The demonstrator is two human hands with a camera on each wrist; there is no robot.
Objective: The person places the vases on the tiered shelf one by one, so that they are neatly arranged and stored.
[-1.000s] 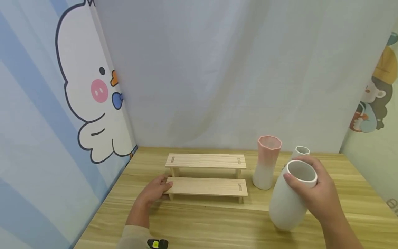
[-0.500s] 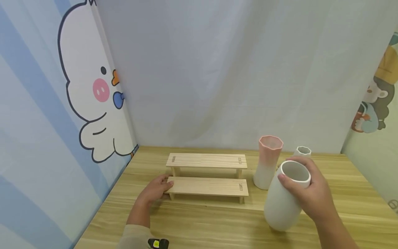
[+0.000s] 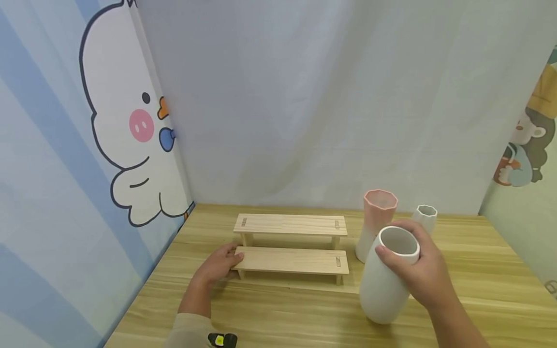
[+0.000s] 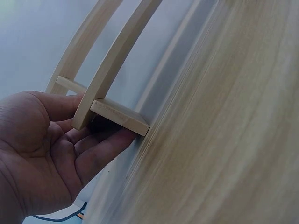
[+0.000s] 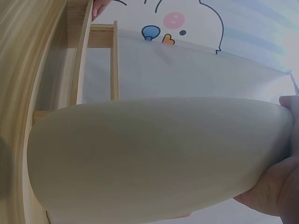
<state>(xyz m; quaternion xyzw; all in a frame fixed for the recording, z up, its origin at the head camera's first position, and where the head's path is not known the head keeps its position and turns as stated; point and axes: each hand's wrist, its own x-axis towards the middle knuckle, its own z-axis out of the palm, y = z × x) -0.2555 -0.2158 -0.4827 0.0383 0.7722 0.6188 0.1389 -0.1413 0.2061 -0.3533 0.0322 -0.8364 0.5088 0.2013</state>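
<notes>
A two-step wooden display stand (image 3: 291, 261) sits on the table in the head view. My left hand (image 3: 215, 266) grips the left end of its lower step, thumb on top. In the left wrist view, the fingers (image 4: 105, 156) reach around the stand's leg (image 4: 121, 115). To the right, my right hand (image 3: 428, 270) holds a tall white vase (image 3: 383, 290) near its rim, thumb on the near side and the other fingers behind it. The vase tilts, its mouth leaning right, close over the table. It fills much of the right wrist view, hiding part of the stand.
Behind the held vase stands a pink-and-white vase (image 3: 376, 217), partly covered by it. A smaller white vase (image 3: 428, 222) is farther back on the right. The wooden table (image 3: 270, 314) meets a pale curtain (image 3: 278, 121) at the back and printed curtains on both sides.
My right hand has carried the white vase left, toward the stand, and it now overlaps the pink-and-white vase in view. My left hand keeps its hold on the stand.
</notes>
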